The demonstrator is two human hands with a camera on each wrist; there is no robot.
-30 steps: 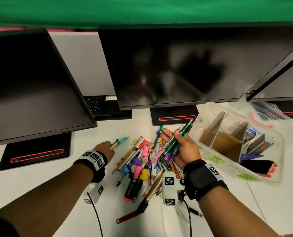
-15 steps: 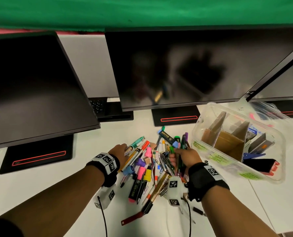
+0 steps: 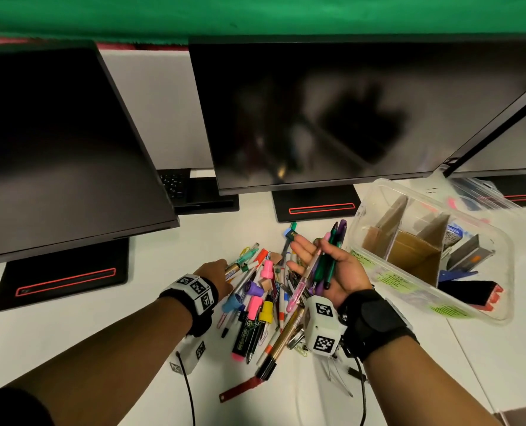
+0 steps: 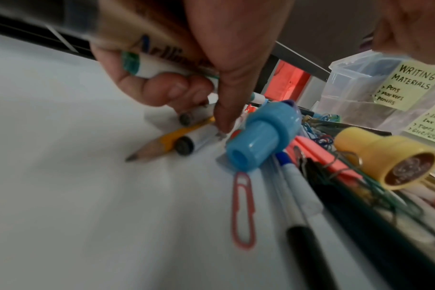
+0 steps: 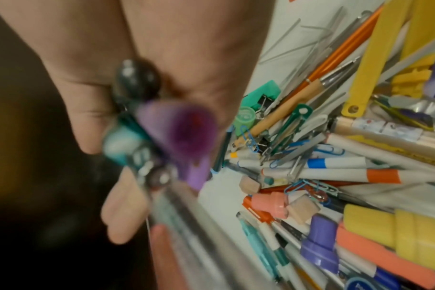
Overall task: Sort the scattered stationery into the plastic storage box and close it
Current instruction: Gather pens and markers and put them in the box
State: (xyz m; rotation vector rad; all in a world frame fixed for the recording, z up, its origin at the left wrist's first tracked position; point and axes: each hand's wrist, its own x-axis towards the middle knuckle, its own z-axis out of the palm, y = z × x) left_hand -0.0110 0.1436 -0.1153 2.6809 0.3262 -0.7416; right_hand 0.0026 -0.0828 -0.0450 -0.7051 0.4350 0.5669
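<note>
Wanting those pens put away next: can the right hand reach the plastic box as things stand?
Probably yes: the right hand, holding pens, hovers beside the plastic box, which stands open, with nothing between them.

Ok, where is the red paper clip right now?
In the left wrist view, the red wire paper clip lies flat on the white desk, just below the light blue plastic stamper and left of a white pen.
</note>
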